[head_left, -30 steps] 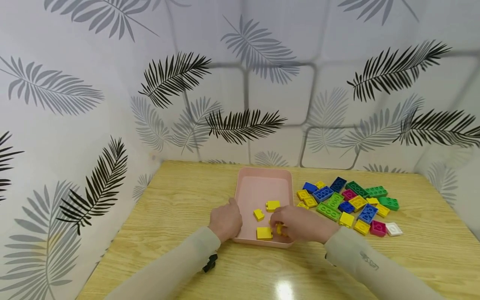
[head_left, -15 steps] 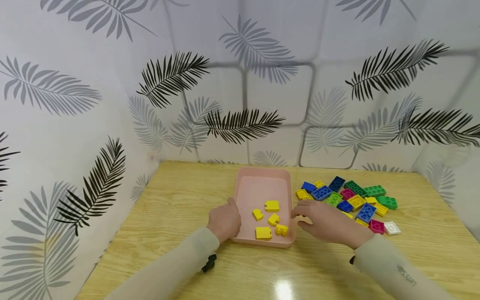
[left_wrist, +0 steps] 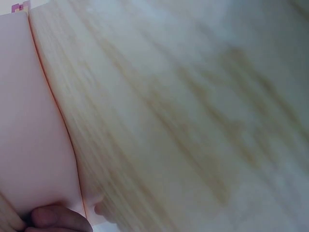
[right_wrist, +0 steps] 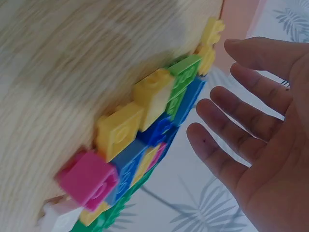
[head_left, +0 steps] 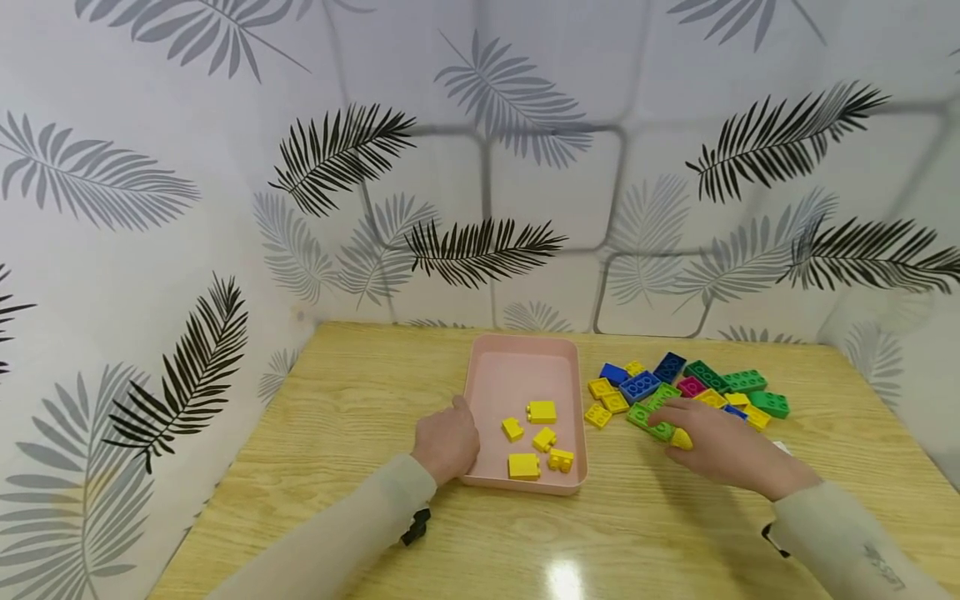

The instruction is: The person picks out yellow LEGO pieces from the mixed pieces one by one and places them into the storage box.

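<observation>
At the near left corner of a pink tray (head_left: 521, 375), my left hand (head_left: 447, 437) grips the rim. The left wrist view shows its curled fingers (left_wrist: 58, 218) at the tray's edge. Several yellow toy bricks (head_left: 542, 412) lie apart inside the tray. My right hand (head_left: 723, 446) reaches over the loose bricks on the right, its fingertips beside a yellow brick (head_left: 681, 439) and near a light green brick (head_left: 648, 421). In the right wrist view the right hand (right_wrist: 260, 106) has spread fingers with nothing between them. It hides part of the pile in the head view.
Blue (head_left: 639, 387), dark green (head_left: 705, 375), green (head_left: 769, 405), yellow (head_left: 597, 416) and magenta bricks (right_wrist: 89, 179) lie close together on the wooden table (head_left: 375, 375). A white piece (right_wrist: 60, 217) lies at the pile's near end. A leaf-patterned curtain (head_left: 525, 192) hangs behind.
My right hand has left the tray, where a yellow brick it was handling now lies with the others, and moved right over the pile. My left hand stays on the rim.
</observation>
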A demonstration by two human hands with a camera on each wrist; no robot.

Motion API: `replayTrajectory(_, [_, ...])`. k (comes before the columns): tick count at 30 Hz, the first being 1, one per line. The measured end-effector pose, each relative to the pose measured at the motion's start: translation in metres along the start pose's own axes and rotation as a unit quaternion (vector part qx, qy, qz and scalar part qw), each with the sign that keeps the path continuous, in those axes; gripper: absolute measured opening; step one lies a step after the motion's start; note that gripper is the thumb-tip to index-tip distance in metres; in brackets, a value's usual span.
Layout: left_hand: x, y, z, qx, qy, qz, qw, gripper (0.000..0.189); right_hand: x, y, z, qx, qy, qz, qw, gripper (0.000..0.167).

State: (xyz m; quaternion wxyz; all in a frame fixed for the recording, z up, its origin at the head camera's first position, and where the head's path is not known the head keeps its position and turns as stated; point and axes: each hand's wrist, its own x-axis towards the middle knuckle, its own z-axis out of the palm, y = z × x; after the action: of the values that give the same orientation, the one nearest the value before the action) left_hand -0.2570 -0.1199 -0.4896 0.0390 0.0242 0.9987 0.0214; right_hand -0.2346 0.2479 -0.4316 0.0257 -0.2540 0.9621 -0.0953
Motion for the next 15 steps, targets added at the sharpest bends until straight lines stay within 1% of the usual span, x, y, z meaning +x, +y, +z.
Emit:
replayTrajectory(4, [0.0,0.0,0.0,-0.003,0.002,0.003,1.0,0.056,-0.004,0.016,0.005,-0.017,0.008,0.005,0.9998,0.034])
replayTrajectory(7, [-0.001,0.0,0.0,0.0,0.003,0.007,1.0,0.057,-0.006,0.025,0.009,-0.021,0.001,0.009,0.9997,0.03])
replayTrajectory(11, [-0.002,0.0,-0.001,-0.001,0.003,0.007,1.0,0.057,-0.006,0.031,0.012,-0.016,-0.006,0.011,0.9998,0.026])
replayTrajectory(15, [-0.003,0.0,-0.002,-0.004,0.004,0.006,1.0,0.057,-0.006,0.032,0.016,-0.02,0.005,0.009,0.9998,0.026])
